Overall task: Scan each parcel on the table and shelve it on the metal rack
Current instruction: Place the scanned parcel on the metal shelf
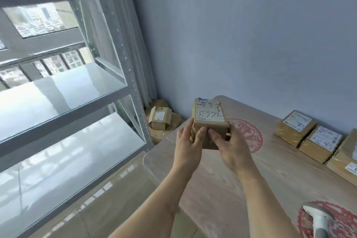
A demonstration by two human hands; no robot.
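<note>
Currently: parcel [210, 121] in transit, shelving step.
You held it in both hands, left hand [188, 141] and right hand [229, 148], above the table's [222, 189] left edge; next, swing toward the rack [63, 91].

pale wood table [222, 189] carries three taped parcels [295, 127], a white scanner [318, 218], red paper-cuts [249, 133].

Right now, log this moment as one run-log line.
held: brown cardboard parcel, both hands, left hand, right hand | waiting: three brown parcels on wooden table | grey metal rack: visible shelves bare
</note>
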